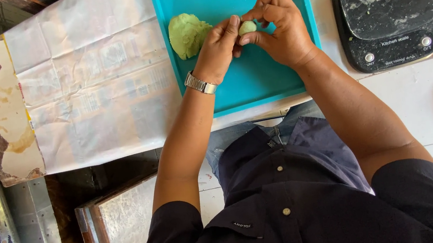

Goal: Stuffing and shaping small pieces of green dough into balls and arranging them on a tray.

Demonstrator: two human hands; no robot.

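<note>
pinching small dough piece (pixel 247 27), mostly hidden between both hands (pixel 253 36)

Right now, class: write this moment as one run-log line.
left hand: pinching small dough piece | right hand: pinching same piece | large green dough lump: on teal tray | scale: beside tray, unused

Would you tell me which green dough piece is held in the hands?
The small dough ball, pinched between both hands; the large dough lump lies untouched on the teal tray.
</note>
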